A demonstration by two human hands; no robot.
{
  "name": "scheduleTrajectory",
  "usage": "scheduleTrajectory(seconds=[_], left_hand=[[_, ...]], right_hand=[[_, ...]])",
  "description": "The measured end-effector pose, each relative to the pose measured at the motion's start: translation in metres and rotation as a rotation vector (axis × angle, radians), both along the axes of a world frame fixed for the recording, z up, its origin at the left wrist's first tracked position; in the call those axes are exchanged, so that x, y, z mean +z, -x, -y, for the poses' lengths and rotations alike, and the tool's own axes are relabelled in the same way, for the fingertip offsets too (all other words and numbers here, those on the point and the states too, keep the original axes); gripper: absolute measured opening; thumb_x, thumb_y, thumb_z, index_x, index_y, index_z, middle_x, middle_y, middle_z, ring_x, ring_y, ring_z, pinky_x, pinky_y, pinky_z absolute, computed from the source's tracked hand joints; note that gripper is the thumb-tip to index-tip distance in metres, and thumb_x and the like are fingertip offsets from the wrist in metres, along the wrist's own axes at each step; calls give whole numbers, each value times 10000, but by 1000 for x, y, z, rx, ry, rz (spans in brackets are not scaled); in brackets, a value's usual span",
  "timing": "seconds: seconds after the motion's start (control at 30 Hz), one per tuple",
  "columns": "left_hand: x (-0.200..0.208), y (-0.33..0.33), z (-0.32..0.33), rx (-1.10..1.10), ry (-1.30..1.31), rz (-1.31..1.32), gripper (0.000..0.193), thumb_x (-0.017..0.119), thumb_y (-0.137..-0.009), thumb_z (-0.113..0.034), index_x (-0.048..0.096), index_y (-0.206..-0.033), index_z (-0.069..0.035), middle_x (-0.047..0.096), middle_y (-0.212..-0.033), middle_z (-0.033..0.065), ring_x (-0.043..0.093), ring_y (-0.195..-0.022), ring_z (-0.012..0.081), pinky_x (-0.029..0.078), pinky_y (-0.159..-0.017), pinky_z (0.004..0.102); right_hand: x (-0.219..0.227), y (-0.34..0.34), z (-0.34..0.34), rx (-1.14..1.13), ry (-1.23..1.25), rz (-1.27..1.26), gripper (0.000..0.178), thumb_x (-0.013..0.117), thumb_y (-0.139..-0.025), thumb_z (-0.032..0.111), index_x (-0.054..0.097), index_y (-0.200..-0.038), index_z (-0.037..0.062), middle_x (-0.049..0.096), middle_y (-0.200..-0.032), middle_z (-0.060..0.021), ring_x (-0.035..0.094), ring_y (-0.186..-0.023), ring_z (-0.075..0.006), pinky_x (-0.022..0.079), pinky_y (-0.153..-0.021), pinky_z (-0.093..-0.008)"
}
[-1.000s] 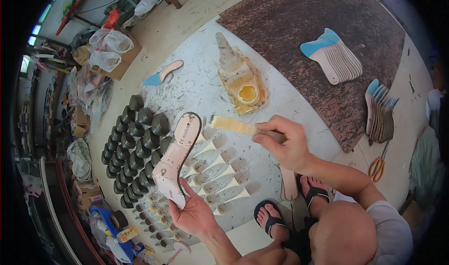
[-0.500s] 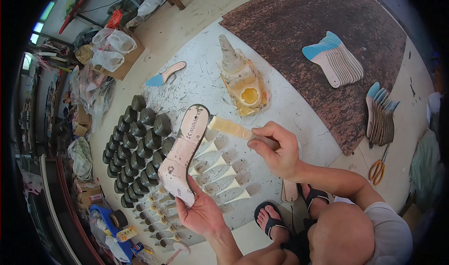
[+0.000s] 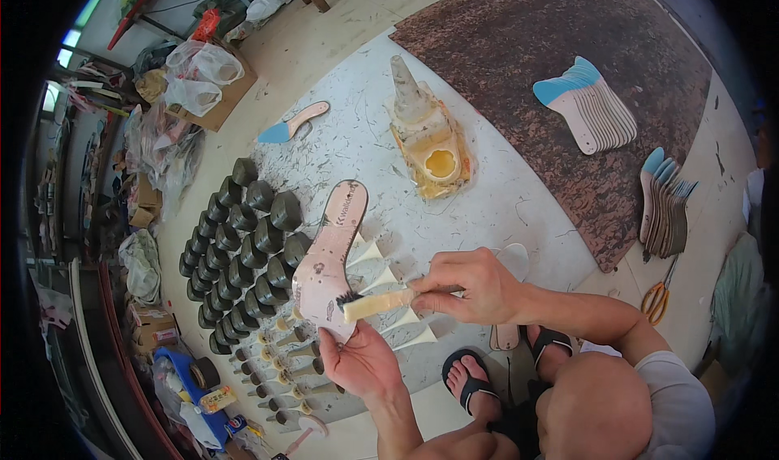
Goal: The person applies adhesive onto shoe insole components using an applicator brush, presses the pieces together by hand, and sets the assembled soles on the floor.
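My left hand (image 3: 365, 364) pinches a pale pink shoe insole (image 3: 331, 249) by its lower end and holds it up over the white work surface. A flat glue brush (image 3: 377, 304) with a pale handle and dark bristles is gripped in my right hand (image 3: 475, 285). Its bristles touch or nearly touch the insole's right edge, near the end that my left hand holds. Beyond my hands stands a glue-smeared bottle (image 3: 418, 107) with an open well of yellow glue (image 3: 441, 164).
Rows of dark shoe heels (image 3: 251, 253) stand left of the insole, with slender pale heels (image 3: 377, 280) behind my hands. Stacked blue-ended insoles (image 3: 596, 111) lie on a dark mottled sheet (image 3: 503, 46). Orange-handled scissors (image 3: 656, 302) lie right; a single insole (image 3: 296, 123) lies far left.
My right hand has brought the brush down along the insole, from near its top end to its lower edge. The insole has shifted slightly to the right and tilted.
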State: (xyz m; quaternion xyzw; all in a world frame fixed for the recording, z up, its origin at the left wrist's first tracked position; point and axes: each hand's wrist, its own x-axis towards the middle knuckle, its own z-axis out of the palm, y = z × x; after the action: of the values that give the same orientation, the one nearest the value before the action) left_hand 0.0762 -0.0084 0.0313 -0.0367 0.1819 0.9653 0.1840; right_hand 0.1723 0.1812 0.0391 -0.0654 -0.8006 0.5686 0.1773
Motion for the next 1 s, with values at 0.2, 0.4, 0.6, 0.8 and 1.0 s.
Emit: scheduleTrajectory(seconds=[0.2,0.4,0.6,0.8,1.0], left_hand=[[7,-3,-7,-30,63,21,351,363,-1007,-106,471,-1261,111,552,-1295,220,539,-1214,274,391,-1094,407],[3,-10,-9,33,99,66,378,389,-994,-110,433,-1295,113,526,-1319,222,516,-1236,285,417,-1076,400],[3,-9,-2,-20,-123,37,398,330,-1016,-107,382,-1326,138,432,-1395,266,413,-1326,324,279,-1177,444],[-1,-3,0,-5,-62,-1,388,336,-1017,-111,405,-1312,132,469,-1364,259,453,-1295,317,322,-1153,442],[6,0,3,-70,4,-41,375,360,-1013,-113,431,-1297,122,512,-1324,248,507,-1247,301,376,-1119,430]], right_hand=[[-6,-2,-1,37,213,39,159,754,-799,99,717,-925,10,690,-783,-60,629,-654,-112,498,-613,-238],[-9,9,-14,-83,457,128,171,697,-846,136,696,-884,-31,640,-669,-86,534,-599,-70,442,-562,-241],[-20,16,-11,-445,271,12,168,677,-858,134,689,-911,-25,655,-685,-109,574,-569,-114,453,-548,-276],[-5,3,7,-118,111,-133,165,745,-792,148,687,-902,40,622,-714,-87,606,-547,-205,452,-510,-313],[-1,-3,6,16,-51,-88,209,787,-763,140,717,-935,43,654,-727,-68,642,-601,-156,483,-542,-256]])
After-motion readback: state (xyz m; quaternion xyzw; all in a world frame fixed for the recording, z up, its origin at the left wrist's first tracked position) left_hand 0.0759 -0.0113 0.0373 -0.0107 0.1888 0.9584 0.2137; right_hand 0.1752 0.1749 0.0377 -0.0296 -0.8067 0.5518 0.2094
